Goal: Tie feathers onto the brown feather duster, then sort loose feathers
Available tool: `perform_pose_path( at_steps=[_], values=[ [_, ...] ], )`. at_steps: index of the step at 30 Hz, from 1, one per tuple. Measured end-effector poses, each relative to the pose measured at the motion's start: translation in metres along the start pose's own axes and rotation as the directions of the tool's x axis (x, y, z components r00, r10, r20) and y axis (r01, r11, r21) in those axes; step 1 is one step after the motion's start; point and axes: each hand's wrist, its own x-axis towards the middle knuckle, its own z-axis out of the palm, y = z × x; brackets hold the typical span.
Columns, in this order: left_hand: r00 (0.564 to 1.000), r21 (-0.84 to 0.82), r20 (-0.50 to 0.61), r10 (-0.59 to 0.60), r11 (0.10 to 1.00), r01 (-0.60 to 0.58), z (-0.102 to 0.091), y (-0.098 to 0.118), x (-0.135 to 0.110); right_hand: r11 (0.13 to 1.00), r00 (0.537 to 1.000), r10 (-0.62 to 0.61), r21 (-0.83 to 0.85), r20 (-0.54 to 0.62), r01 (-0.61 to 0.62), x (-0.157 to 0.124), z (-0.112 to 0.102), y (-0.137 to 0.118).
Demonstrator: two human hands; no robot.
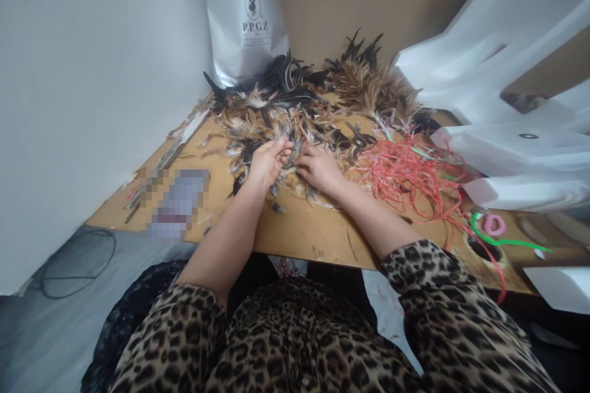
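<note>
A loose heap of brown, black and whitish feathers (258, 123) covers the middle of the wooden table. My left hand (268, 164) is at its near side, thumb and forefinger pinched together; whatever is between them is too small to make out. Just to the right, my right hand (321, 170) has its fingers bent and closed down on feathers in the same heap. The two hands are apart, with their fingertips facing each other. Dark-handled scissors (359, 135) lie beyond my right hand.
A tangle of red plastic strips (405, 175) spreads on the right, near a pink ring (495, 225) and a green strip (507, 242). A bundle of brown feathers (369, 86) and a silver bag (244, 24) stand behind. Thin sticks (161, 163) lie left on the table (295, 233).
</note>
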Motion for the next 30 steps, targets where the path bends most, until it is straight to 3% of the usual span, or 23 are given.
perform_pose_path(
  at_steps=[4,10,18,21,24,26,27,30],
  values=[
    [1.0,0.024,-0.006,-0.014,1.0,0.014,0.001,0.001,-0.001,0.996,1.0,-0.023,-0.088,-0.015,0.022,0.001,0.004,0.001],
    [0.999,0.057,0.035,-0.024,0.998,0.021,-0.002,0.006,-0.001,0.992,0.98,-0.04,-0.126,-0.197,0.015,-0.007,-0.011,0.021],
    [0.949,0.257,0.179,-0.259,0.943,0.21,-0.004,0.003,-0.005,0.99,0.956,-0.02,-0.143,-0.293,-0.023,-0.016,-0.023,0.036],
    [0.932,0.295,0.237,-0.275,0.934,0.2,-0.005,-0.001,-0.006,0.995,0.957,-0.007,-0.096,-0.29,-0.022,-0.016,-0.022,0.035],
    [0.949,0.279,0.23,-0.217,0.949,0.149,-0.005,-0.005,-0.004,0.994,0.931,0.082,0.097,-0.355,-0.051,-0.014,-0.018,0.033],
    [0.969,0.237,0.197,-0.151,0.966,0.102,-0.004,-0.007,-0.002,0.932,0.876,0.241,0.351,-0.418,-0.089,-0.012,-0.015,0.029],
    [0.977,0.215,0.178,-0.116,0.974,0.076,-0.002,-0.008,-0.002,0.859,0.842,0.348,0.5,-0.412,-0.111,-0.01,-0.013,0.027],
    [0.99,0.182,0.141,-0.032,0.983,0.005,0.003,-0.009,-0.003,0.518,0.783,0.588,0.838,-0.202,-0.172,-0.006,-0.01,0.016]
  ],
)
